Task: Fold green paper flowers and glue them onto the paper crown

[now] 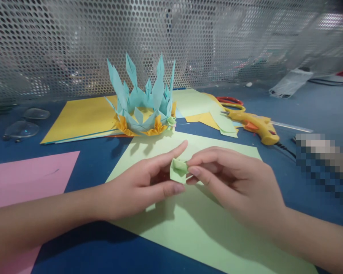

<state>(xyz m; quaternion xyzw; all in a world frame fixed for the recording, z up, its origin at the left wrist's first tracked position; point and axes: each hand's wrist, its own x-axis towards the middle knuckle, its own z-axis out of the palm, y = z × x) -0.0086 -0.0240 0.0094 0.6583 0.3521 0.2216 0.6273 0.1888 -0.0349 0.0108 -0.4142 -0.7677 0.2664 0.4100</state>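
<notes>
A small light-green folded paper piece [178, 170] is held up between my two hands, above a large light-green sheet [200, 220]. My left hand [148, 175] holds its left side, with the thumb below and the fingers behind. At its right edge, the thumb and forefinger of my right hand [231, 175] pinch the paper. Beyond my hands stands a light-blue folded paper crown [144, 101] with tall points. Orange paper flowers [157, 127] sit along its base, and a small green paper flower [171, 121] is at its right side.
A yellow glue gun [257, 123] lies at the right, with scissors [231, 103] behind it. Yellow sheets [74, 118], green paper scraps [197, 101] and a pink sheet [31, 175] lie around. Glasses [23, 129] rest at left. A perforated metal panel [88, 45] stands behind.
</notes>
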